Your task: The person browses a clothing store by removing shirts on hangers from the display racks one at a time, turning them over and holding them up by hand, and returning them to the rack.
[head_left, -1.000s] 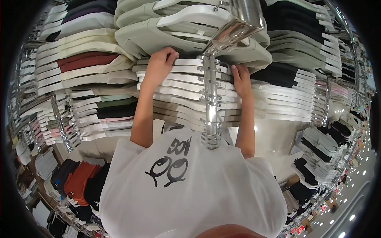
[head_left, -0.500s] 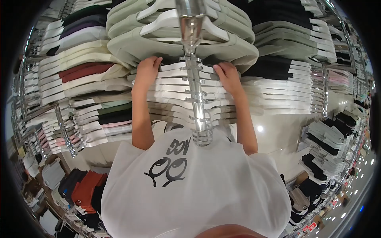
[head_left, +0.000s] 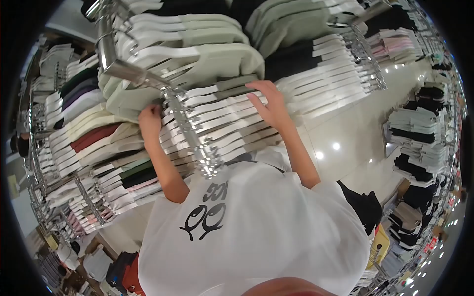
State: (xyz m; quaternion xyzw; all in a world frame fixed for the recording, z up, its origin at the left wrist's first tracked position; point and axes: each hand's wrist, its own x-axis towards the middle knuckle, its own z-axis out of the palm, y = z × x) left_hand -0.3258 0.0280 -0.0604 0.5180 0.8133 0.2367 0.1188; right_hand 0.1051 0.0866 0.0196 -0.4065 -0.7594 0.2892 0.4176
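One chrome rail (head_left: 183,118) separates left hand (head_left: 150,121), curled at ten o'clock, grip unclear, from right hand (head_left: 271,106), fingers apart at one, near hangers (head_left: 201,92).

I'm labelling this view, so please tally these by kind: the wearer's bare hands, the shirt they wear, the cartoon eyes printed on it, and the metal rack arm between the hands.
Bare hands (left hand, right hand): 2
White shirt: 1
Printed eyes: 2
Metal rack arm: 1
Total: 6
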